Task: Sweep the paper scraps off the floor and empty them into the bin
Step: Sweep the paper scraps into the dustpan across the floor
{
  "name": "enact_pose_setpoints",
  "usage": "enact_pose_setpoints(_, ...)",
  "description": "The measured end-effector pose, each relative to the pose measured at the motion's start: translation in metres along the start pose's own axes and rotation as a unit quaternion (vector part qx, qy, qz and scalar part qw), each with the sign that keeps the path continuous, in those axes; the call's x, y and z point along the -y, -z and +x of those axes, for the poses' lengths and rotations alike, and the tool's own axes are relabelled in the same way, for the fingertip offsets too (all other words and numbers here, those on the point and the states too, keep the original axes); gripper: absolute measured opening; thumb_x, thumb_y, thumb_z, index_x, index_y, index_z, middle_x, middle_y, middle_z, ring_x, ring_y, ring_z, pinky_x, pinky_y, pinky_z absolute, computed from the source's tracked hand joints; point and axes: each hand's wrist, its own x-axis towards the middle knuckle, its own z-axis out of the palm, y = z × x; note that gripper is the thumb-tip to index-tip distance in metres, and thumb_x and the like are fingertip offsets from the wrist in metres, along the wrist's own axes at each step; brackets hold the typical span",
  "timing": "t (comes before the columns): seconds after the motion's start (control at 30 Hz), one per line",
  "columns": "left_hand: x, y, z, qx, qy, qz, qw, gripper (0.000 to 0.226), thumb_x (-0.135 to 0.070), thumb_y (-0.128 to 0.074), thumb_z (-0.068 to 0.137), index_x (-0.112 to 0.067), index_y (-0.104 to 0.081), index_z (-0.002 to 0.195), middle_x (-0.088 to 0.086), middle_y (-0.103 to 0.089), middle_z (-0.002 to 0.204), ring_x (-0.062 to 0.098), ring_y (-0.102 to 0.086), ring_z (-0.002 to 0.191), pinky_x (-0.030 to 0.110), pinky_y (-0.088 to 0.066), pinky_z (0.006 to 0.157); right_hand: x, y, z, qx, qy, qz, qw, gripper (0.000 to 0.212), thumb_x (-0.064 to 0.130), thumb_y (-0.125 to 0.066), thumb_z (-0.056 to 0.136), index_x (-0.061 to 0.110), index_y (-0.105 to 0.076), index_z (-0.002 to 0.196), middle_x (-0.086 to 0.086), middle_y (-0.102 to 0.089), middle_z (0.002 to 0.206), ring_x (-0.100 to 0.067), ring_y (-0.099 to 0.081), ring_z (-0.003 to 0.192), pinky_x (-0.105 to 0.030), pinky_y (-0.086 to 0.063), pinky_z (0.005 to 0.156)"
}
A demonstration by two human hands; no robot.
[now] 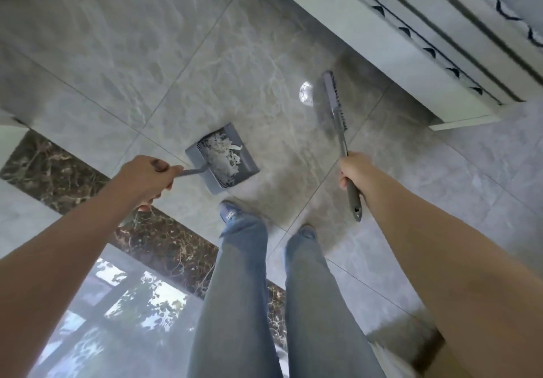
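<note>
Grey marble floor (249, 63) broad and bare ahead, white cabinet base (396, 34) along its far right edge, dark stone strip (73, 172) at left, left hand (147, 176) gripping dustpan (221, 161) holding paper scraps (221, 156), right hand (354, 169) clasping brush (338, 107) raised off the floor.

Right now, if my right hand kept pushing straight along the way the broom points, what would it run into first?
Probably the white cabinet base. The right hand aims the broom up-frame toward it; only bare floor lies between, though depth is unclear.
</note>
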Motion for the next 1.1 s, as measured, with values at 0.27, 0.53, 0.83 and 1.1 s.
enact_pose_setpoints(0.27,-0.002,0.003,0.005,-0.006,-0.057,0.007,0.998,0.05,-0.046,-0.059,0.094,-0.018,-0.048,0.054,0.005,-0.05,0.051,0.026,-0.051,0.046,0.024,-0.038,0.046,-0.037,-0.119,-0.097,0.109,-0.05,-0.014,0.993,0.031,-0.001,-0.033,0.087,0.011,-0.059,0.096,-0.004,-0.038,0.055,-0.013,-0.032,0.034,-0.018,-0.027,0.035)
enact_pose_setpoints(0.53,-0.001,0.014,0.007,0.009,-0.058,0.02,0.998,0.032,-0.05,-0.055,0.092,-0.027,-0.062,0.071,0.002,-0.058,0.063,0.027,-0.062,0.06,0.039,-0.061,0.07,-0.009,-0.113,-0.121,0.073,0.0,0.011,0.997,0.032,0.002,-0.033,0.094,0.023,-0.054,0.08,-0.001,-0.029,0.054,-0.011,-0.024,0.034,-0.016,-0.021,0.036)
enact_pose_setpoints(0.83,-0.002,0.015,0.011,0.005,-0.043,0.014,0.999,0.034,-0.059,-0.053,0.091,-0.028,-0.065,0.088,-0.003,-0.058,0.064,0.02,-0.058,0.055,0.03,-0.051,0.06,0.025,-0.16,-0.084,0.072,0.034,-0.222,0.972,0.028,0.003,-0.043,0.092,0.014,-0.052,0.117,-0.005,-0.052,0.062,-0.017,-0.047,0.03,-0.016,-0.03,0.031)
enact_pose_setpoints(1.1,-0.047,0.021,0.011,-0.015,0.007,-0.011,1.0,0.043,-0.062,-0.048,0.093,-0.029,-0.056,0.066,0.0,-0.057,0.057,0.019,-0.058,0.054,0.027,-0.046,0.053,0.057,-0.104,-0.112,0.17,0.123,-0.205,0.956,0.021,0.02,-0.044,0.093,0.037,-0.05,0.084,0.003,-0.052,0.067,-0.018,-0.051,0.052,-0.025,-0.042,0.05)
